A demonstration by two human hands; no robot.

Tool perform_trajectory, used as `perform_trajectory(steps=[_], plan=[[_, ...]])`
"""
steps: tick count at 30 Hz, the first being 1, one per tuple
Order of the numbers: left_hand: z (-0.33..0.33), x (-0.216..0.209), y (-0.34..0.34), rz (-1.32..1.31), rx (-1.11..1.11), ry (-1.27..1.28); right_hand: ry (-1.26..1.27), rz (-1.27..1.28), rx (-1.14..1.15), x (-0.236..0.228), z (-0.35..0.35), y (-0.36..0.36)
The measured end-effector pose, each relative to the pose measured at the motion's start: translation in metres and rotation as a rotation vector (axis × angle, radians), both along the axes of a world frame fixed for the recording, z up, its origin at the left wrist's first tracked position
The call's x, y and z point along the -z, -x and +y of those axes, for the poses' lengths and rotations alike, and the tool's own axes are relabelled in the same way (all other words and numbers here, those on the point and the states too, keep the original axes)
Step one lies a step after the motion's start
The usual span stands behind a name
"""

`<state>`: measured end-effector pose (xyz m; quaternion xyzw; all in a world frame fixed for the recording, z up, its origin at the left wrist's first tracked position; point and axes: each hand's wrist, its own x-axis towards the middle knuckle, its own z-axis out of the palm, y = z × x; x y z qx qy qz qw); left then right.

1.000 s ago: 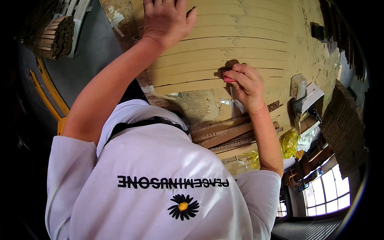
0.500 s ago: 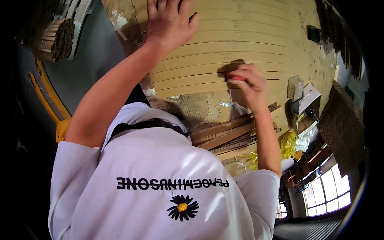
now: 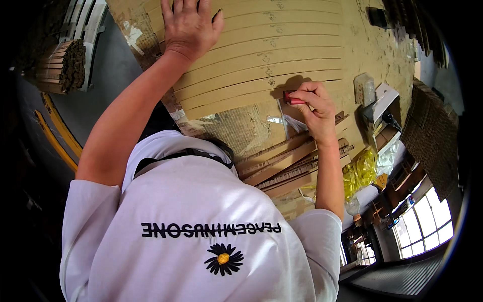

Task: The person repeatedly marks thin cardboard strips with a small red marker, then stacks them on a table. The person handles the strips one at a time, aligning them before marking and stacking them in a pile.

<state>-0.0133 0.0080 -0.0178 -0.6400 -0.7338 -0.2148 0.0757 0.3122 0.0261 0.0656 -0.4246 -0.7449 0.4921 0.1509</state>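
Note:
Flat cardboard strips (image 3: pixel 226 75) lie side by side on the work table, several carrying a small dark printed mark in one column. My left hand (image 3: pixel 190 31) rests spread and palm down on their far left part, holding nothing. Between thumb and fingers, my right hand (image 3: pixel 318 108) pinches a small red block (image 3: pixel 295 99) that looks like a hand stamp. It is held over the near edge of the nearest strips, its shadow falling just beyond. Whether it touches the cardboard I cannot tell.
Loose cardboard offcuts (image 3: pixel 282 168) lie by my right forearm, near crumpled yellow plastic (image 3: pixel 359 171). A clear plastic-wrapped block (image 3: pixel 364 89), a white open box (image 3: pixel 387 98) and a small black case (image 3: pixel 378 17) are farther right. Left, bundled strips (image 3: pixel 53 68) rest on a pallet.
The whole view has shifted, so the strips appear farther left and up. The red block has turned in my right hand, and marks formerly hidden near it show. My left hand stays flat.

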Motion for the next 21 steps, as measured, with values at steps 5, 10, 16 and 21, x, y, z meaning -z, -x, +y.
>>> perform_trajectory(steps=[5, 10, 16, 21], plan=[[-0.002, 0.004, 0.001, 0.031, 0.000, -0.010, -0.120, -0.026, -0.094, 0.012, 0.004, 0.002], [-0.001, 0.002, 0.001, 0.033, -0.003, -0.018, -0.193, -0.054, -0.133, 0.014, 0.005, 0.005], [0.000, -0.003, -0.001, 0.003, -0.005, 0.087, -0.359, -0.060, -0.234, 0.019, 0.012, 0.003], [0.000, 0.003, 0.001, 0.061, 0.032, -0.049, -0.385, -0.046, -0.255, 0.025, 0.017, -0.001]])
